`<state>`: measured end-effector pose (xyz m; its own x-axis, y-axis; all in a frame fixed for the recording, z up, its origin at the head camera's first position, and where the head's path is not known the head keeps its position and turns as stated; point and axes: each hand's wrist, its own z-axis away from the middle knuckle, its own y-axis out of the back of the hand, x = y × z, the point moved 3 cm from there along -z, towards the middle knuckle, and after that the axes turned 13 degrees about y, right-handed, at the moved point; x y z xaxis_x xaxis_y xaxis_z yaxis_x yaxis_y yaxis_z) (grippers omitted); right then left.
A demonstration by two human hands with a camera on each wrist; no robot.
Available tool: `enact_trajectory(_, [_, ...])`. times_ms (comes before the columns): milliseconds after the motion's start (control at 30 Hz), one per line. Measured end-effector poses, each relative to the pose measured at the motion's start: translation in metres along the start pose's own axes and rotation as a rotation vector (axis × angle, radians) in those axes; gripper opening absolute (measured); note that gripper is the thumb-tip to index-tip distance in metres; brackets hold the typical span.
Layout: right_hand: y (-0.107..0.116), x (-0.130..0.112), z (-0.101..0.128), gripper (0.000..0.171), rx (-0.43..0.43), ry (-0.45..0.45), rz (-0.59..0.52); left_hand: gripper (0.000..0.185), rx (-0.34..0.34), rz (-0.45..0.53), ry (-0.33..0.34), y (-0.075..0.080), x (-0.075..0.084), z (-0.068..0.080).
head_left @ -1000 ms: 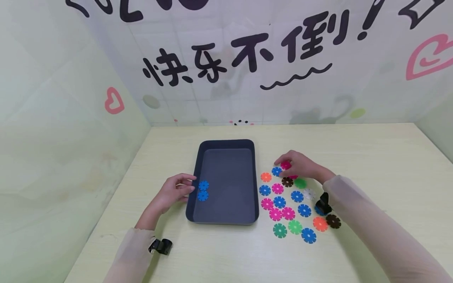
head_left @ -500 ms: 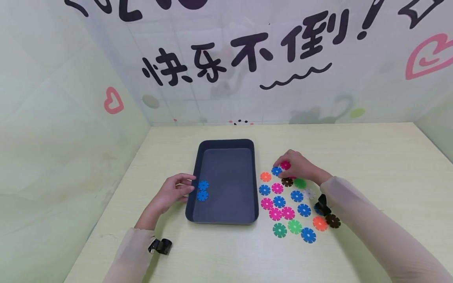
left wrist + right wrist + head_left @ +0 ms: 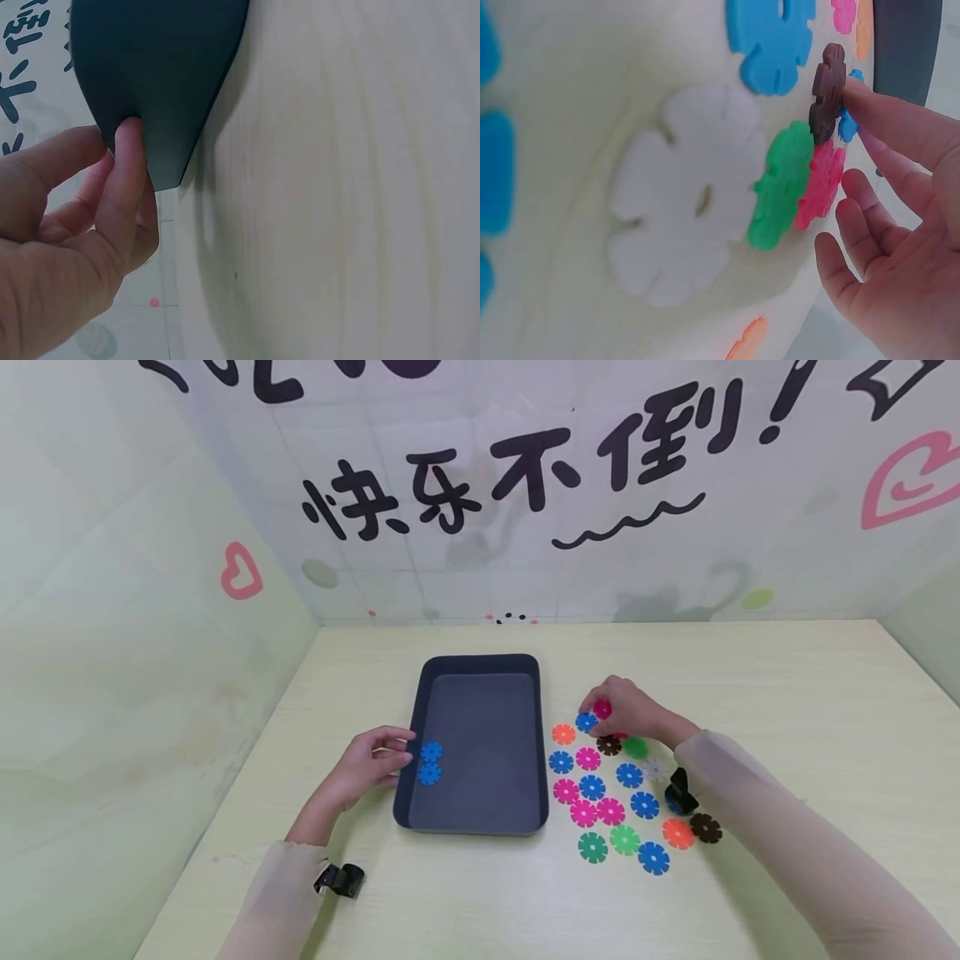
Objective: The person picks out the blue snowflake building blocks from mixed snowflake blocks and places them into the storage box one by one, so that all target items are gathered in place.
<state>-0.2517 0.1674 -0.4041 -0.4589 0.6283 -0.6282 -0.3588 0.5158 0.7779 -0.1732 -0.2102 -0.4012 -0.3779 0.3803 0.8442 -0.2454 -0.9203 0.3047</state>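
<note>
Right hand edges slightly left, finger and thumb now pinching blue disc, seemingly still on table beside tray; pick-up stage, judging by grip. Left hand pinches tray's rim (two more blue discs inside).

Beyond the grip, a pale wall is lettered in black; beneath the grip, a light table is faintly patterned with wood grain.
</note>
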Motion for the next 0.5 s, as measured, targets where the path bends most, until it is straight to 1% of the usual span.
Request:
enact_trajectory(233, [-0.0012, -0.0018, -0.0028, 0.033, 0.005, 0.027, -0.026, 0.036, -0.002, 0.0, 0.001, -0.0001, 0.0006, -0.0007])
enact_trajectory(500, [-0.0039, -0.0084, -0.0036, 0.036, 0.009, 0.005, -0.062, 0.036, -0.003, 0.005, -0.001, 0.0, -0.0008, -0.001])
